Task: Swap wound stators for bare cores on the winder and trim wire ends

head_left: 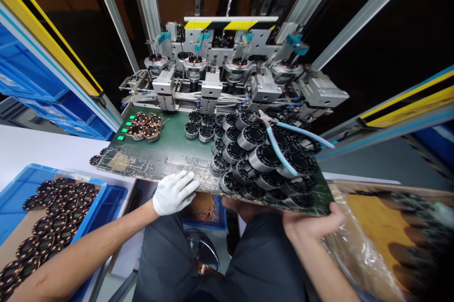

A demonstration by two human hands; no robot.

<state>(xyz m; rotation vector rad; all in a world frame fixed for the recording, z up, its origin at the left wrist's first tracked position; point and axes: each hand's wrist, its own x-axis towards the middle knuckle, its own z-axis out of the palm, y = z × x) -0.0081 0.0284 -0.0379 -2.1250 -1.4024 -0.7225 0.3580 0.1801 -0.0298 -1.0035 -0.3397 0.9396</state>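
My left hand (176, 193), in a white glove, rests with its fingers stretched out at the front edge of a worn green work board (170, 151). It holds nothing. My right hand (312, 224) is bare and sits at the board's front right corner, thumb outstretched along the edge; its other fingers are hidden beneath the board. Stacked motor stator cores (262, 155), black and grey, cover the right part of the board. Lying across them are cutting pliers (280, 143) with light blue handles. Several copper-wound stators (144, 127) are grouped at the board's left.
Behind the board stands a winding machine (213, 84) with a row of stators in its holders. A blue tray (95, 198) of wound stators lies on the left. To the right is a plastic-lined box (376, 240) holding cores. Striped uprights (53, 32) flank the station.
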